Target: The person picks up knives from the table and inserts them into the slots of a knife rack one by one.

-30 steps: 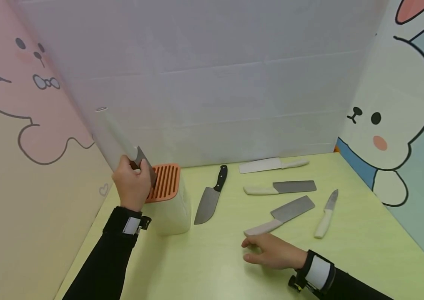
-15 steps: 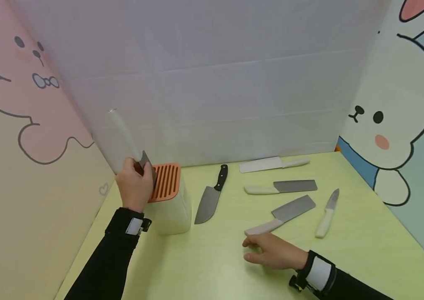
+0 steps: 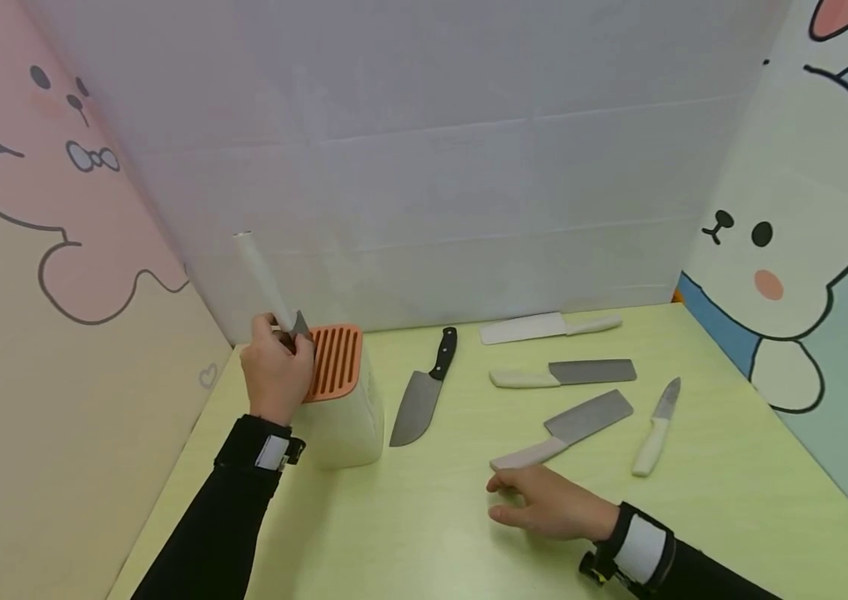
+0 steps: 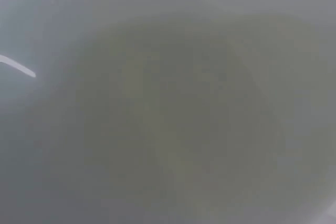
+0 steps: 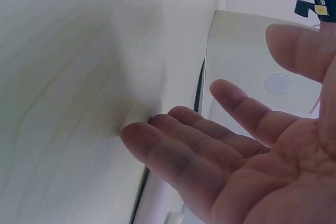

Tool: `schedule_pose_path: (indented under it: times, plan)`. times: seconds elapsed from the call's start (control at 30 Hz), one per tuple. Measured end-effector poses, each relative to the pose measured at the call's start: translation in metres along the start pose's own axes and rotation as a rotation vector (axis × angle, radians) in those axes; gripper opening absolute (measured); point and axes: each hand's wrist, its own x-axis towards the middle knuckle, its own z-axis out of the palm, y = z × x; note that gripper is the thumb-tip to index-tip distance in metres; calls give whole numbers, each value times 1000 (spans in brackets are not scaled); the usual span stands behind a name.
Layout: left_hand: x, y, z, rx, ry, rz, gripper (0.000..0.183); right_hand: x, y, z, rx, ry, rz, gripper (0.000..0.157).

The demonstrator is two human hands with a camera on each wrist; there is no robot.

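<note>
My left hand (image 3: pixel 277 379) grips a white-handled knife (image 3: pixel 266 275) near where its grey blade meets the handle. The handle leans up and to the left, and the blade goes down at the left side of the orange slotted top of a pale knife block (image 3: pixel 344 429); its lower part is hidden behind the hand. My right hand (image 3: pixel 553 504) rests on the table with relaxed fingers and holds nothing. Just beyond its fingertips lies the handle of a grey-bladed cleaver (image 3: pixel 589 417). In the right wrist view the right hand (image 5: pixel 247 156) has its fingers spread apart, palm showing.
A black-handled knife (image 3: pixel 418 408) lies right of the block. Farther right lie a white-bladed knife (image 3: pixel 521 328), a grey rectangular-bladed knife (image 3: pixel 596 372) and a small pointed knife (image 3: pixel 652 437). Walls surround the pale green table (image 3: pixel 424 533). The left wrist view is blurred.
My left hand and the knife have shifted a little right, toward the block. The handle has sunk lower and stands slightly more upright. The right hand stays put.
</note>
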Motion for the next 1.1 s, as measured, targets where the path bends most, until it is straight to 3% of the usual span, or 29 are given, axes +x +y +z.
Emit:
schedule_pose_path:
  times: [0.37, 0.77, 1.1]
  plan:
    - [-2, -4, 4, 68, -1, 33, 27, 0, 0, 0, -6, -2, -4, 44]
    - [1, 0, 5, 83, -80, -4, 23, -2, 2, 2, -5, 10, -5, 43]
    - [2, -3, 7, 57, -120, -40, 33, -2, 2, 2, 11, 10, -7, 46]
